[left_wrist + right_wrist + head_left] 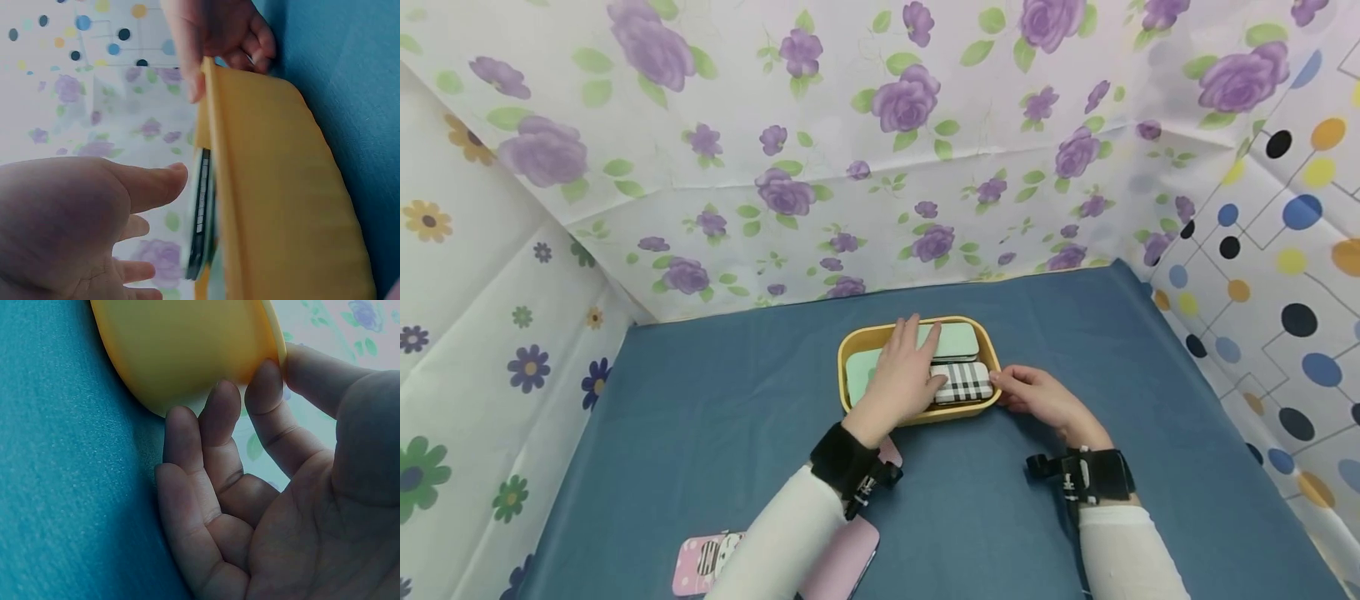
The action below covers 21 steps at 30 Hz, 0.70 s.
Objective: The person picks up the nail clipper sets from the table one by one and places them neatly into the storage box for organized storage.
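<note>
A yellow oblong tub [962, 412] holds flat, rounded mint-green cases [958, 340] and a black-and-white checked case [962, 382]. My left hand [901, 375] is over the tub's middle with its fingers extended, partly covering the mint-green case [857, 375] at the left. The left wrist view shows that hand [75, 219] with a gap between its thumb and the tub [281, 175]. At the tub's right end, my right hand [1043, 402] pinches the rim between thumb and forefinger; the right wrist view shows this grip on the yellow wall [187, 350].
Near the front edge, a pink case with a cartoon print [696, 567] and a plain pink case [844, 558] lie partly under my left sleeve. Another pink piece [890, 452] shows beside the left wrist. Patterned sheets [850, 192] border the blue cloth [730, 400].
</note>
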Available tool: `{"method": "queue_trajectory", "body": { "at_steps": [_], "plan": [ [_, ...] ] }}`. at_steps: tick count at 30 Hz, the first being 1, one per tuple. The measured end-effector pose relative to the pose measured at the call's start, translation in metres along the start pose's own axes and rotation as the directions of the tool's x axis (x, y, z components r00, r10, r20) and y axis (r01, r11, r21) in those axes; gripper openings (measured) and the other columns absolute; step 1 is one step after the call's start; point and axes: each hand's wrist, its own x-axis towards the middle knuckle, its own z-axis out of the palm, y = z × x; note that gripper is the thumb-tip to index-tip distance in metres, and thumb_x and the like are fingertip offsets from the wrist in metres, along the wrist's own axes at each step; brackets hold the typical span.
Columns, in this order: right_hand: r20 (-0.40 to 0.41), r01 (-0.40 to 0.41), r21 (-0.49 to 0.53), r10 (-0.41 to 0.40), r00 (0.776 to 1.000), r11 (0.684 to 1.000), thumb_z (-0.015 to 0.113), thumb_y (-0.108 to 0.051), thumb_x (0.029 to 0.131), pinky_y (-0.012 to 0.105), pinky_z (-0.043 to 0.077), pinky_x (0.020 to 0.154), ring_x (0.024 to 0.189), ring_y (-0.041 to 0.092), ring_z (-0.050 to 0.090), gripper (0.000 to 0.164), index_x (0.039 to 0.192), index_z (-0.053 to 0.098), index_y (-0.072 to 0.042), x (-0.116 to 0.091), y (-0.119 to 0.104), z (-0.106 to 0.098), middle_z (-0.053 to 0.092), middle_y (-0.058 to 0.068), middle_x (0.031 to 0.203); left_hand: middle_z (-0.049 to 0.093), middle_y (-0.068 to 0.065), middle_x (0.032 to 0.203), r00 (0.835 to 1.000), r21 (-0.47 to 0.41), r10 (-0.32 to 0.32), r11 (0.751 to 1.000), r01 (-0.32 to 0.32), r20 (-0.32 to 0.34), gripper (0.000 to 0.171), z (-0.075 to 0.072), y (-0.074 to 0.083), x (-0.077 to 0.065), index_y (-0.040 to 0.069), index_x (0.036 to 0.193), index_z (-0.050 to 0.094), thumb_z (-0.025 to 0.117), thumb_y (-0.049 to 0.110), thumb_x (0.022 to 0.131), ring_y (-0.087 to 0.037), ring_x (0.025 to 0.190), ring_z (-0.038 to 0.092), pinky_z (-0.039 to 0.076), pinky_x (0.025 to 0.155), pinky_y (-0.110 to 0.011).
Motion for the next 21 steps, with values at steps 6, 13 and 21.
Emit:
{"method": "queue_trajectory", "body": {
  "at_steps": [6,13,21],
  "plan": [
    [0.002,-0.001,-0.016,0.001,1.000,1.000,0.064,-0.053,0.107,0.036,0.055,0.091,0.105,0.024,0.066,0.045,0.106,0.068,-0.009,0.000,0.000,-0.001,0.068,0.007,0.109,0.014,-0.021,0.176,0.998,-0.065,0.052,0.996,-0.055,-0.037,0.076,-0.009,-0.014,-0.032,0.013,0.170,0.028,0.067,0.035,0.109,-0.041,0.163,0.013,0.023,0.127,-0.055],
    [0.004,0.000,-0.013,0.000,1.000,1.000,0.063,-0.051,0.107,0.036,0.055,0.090,0.105,0.024,0.066,0.042,0.105,0.068,-0.010,0.002,0.001,-0.001,0.068,0.006,0.109,0.027,-0.024,0.171,0.983,-0.096,0.100,0.989,-0.115,-0.153,0.073,-0.007,-0.036,-0.070,0.007,0.165,0.040,0.075,0.027,0.104,-0.044,0.158,0.026,0.033,0.120,-0.062],
    [0.010,0.003,-0.007,-0.003,1.000,1.000,0.063,-0.050,0.108,0.036,0.055,0.091,0.105,0.025,0.065,0.042,0.105,0.067,-0.008,0.000,0.000,-0.001,0.067,0.007,0.108,0.032,-0.025,0.167,0.968,-0.145,0.093,0.981,-0.129,-0.232,0.070,0.001,-0.051,-0.110,0.009,0.162,0.047,0.079,0.023,0.101,-0.044,0.155,0.030,0.037,0.113,-0.069]
  ]
}}
